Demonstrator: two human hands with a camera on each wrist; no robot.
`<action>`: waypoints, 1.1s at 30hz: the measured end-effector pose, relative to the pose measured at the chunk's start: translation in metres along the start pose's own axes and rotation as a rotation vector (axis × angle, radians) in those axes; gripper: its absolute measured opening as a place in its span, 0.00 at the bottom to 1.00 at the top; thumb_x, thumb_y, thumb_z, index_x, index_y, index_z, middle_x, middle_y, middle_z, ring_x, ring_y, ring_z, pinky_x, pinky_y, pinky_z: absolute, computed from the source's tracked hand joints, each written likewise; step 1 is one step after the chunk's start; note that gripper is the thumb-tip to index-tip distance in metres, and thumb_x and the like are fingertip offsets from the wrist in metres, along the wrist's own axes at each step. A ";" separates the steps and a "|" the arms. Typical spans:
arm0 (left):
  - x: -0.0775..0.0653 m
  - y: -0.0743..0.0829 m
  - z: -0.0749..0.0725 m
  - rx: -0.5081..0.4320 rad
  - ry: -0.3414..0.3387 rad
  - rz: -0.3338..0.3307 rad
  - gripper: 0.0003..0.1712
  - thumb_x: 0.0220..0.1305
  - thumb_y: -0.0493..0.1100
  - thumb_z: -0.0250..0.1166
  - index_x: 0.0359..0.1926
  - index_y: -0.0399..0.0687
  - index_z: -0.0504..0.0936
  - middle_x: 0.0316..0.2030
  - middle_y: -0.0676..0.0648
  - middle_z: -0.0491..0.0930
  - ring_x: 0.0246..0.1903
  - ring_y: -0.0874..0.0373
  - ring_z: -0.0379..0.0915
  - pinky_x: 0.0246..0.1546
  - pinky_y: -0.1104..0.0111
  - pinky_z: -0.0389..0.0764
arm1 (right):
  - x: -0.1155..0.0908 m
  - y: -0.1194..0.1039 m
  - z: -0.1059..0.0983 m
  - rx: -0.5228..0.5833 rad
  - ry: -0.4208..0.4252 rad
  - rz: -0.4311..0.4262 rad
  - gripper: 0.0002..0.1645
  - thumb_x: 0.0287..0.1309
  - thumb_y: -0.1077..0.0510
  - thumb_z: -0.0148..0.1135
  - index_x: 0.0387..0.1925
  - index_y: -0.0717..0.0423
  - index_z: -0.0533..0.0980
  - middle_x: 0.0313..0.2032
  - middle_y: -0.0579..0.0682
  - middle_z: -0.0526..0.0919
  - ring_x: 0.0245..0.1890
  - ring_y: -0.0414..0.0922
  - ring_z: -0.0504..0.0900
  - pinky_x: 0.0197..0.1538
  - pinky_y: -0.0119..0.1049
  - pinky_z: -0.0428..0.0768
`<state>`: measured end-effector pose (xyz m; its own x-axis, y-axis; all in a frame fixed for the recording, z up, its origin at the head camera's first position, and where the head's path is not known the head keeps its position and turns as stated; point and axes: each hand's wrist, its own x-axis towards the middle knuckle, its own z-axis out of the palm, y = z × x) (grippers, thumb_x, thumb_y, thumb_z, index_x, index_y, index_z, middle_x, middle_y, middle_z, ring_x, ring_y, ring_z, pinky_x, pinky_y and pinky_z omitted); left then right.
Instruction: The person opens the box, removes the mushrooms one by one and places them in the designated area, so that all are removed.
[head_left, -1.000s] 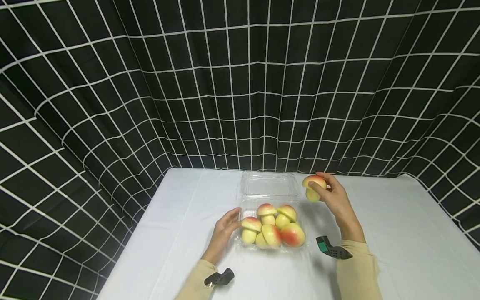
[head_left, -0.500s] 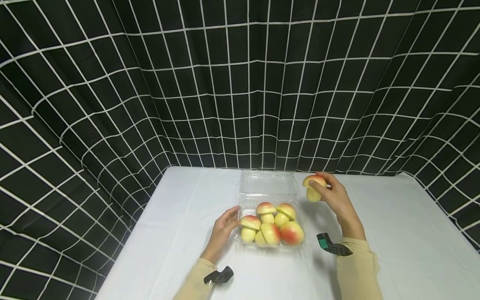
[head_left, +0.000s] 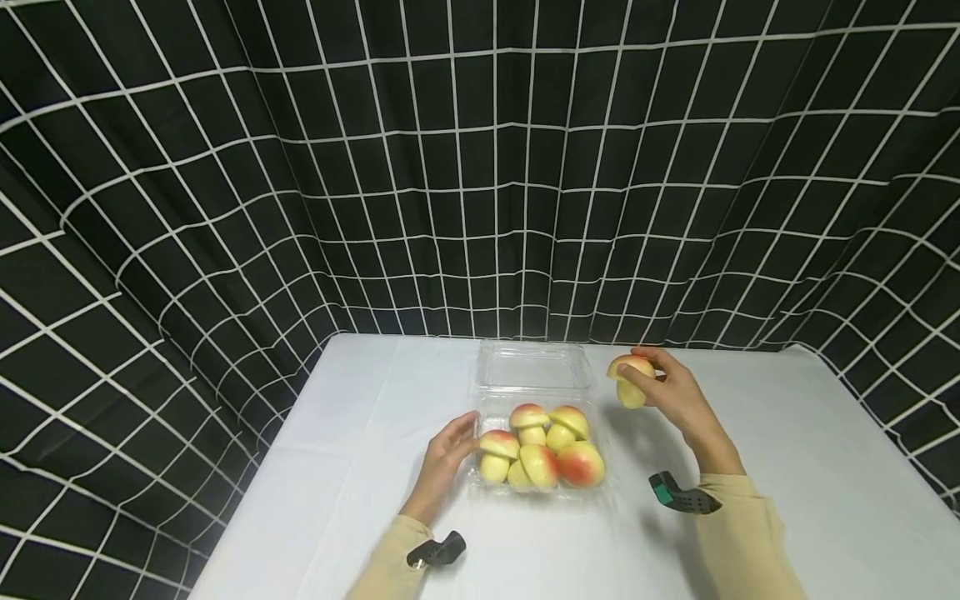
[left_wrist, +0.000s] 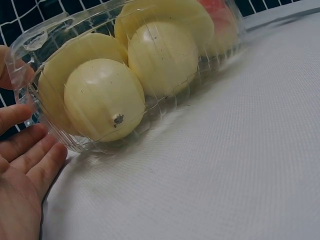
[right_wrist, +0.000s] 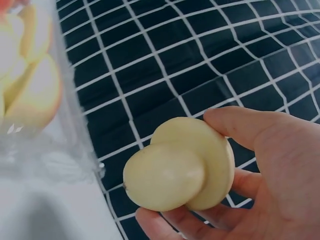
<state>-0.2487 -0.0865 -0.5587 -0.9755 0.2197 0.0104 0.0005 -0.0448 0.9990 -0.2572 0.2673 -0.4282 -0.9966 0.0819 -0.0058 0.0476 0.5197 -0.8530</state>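
Observation:
My right hand [head_left: 681, 398] holds a toy mushroom [head_left: 632, 393] with a red-yellow cap and pale yellow stem, above the table right of a clear plastic clamshell box. In the right wrist view, its thumb and fingers grip the cap of the mushroom [right_wrist: 167, 175], stem facing the camera. My left hand [head_left: 442, 462] touches the left wall of the box [head_left: 536, 398]. The left wrist view shows its fairly straight fingers [left_wrist: 42, 162] against the ribbed side. Several like mushrooms [head_left: 538, 465] lie in the box, some upright, others tilted. A gap shows at its back left corner.
The box's transparent lid [head_left: 535, 367] lies folded back toward the rear edge of the white-covered table [head_left: 337, 433]. A black curtain with a white grid [head_left: 525, 167] rises behind the table and at both sides. Each wrist wears a dark device [head_left: 682, 496].
My right hand and forearm have shifted slightly to the right, and the held mushroom sits a touch lower. The left hand stays at the box, whose contents look the same.

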 end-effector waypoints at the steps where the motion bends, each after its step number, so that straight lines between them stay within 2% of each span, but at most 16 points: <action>1: 0.000 0.000 0.000 -0.002 0.002 -0.001 0.33 0.67 0.40 0.60 0.72 0.39 0.67 0.74 0.37 0.65 0.75 0.38 0.58 0.78 0.46 0.58 | 0.000 0.000 0.000 -0.007 -0.002 -0.002 0.43 0.68 0.38 0.59 0.73 0.60 0.62 0.63 0.64 0.70 0.45 0.43 0.76 0.41 0.28 0.84; 10: -0.001 0.001 0.000 -0.006 0.001 0.002 0.33 0.66 0.40 0.60 0.72 0.38 0.67 0.74 0.37 0.65 0.75 0.39 0.60 0.78 0.47 0.58 | -0.001 0.009 -0.002 -0.038 -0.016 0.004 0.43 0.68 0.37 0.58 0.73 0.59 0.62 0.66 0.63 0.71 0.45 0.44 0.75 0.42 0.31 0.83; 19: -0.001 0.002 0.000 -0.001 -0.001 0.016 0.33 0.67 0.40 0.60 0.71 0.38 0.67 0.73 0.35 0.65 0.74 0.37 0.60 0.77 0.47 0.60 | -0.001 0.017 0.001 -0.038 -0.029 0.020 0.43 0.68 0.37 0.59 0.72 0.59 0.63 0.64 0.62 0.72 0.44 0.42 0.75 0.41 0.31 0.81; 25: -0.002 0.002 0.000 -0.006 0.002 0.011 0.33 0.67 0.40 0.60 0.72 0.38 0.67 0.74 0.36 0.65 0.75 0.38 0.59 0.78 0.47 0.59 | -0.003 0.025 0.005 -0.058 -0.042 0.048 0.42 0.68 0.37 0.59 0.71 0.59 0.64 0.63 0.63 0.73 0.46 0.44 0.76 0.40 0.31 0.82; 33: 0.000 0.000 0.000 -0.019 -0.001 0.001 0.33 0.66 0.40 0.60 0.71 0.38 0.68 0.74 0.36 0.65 0.74 0.38 0.60 0.78 0.47 0.59 | -0.006 0.032 0.009 -0.055 -0.043 0.061 0.41 0.67 0.37 0.60 0.70 0.58 0.66 0.60 0.62 0.76 0.43 0.42 0.76 0.39 0.33 0.81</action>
<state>-0.2485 -0.0867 -0.5583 -0.9753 0.2206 0.0118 -0.0023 -0.0633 0.9980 -0.2507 0.2759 -0.4599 -0.9937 0.0788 -0.0798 0.1103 0.5606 -0.8207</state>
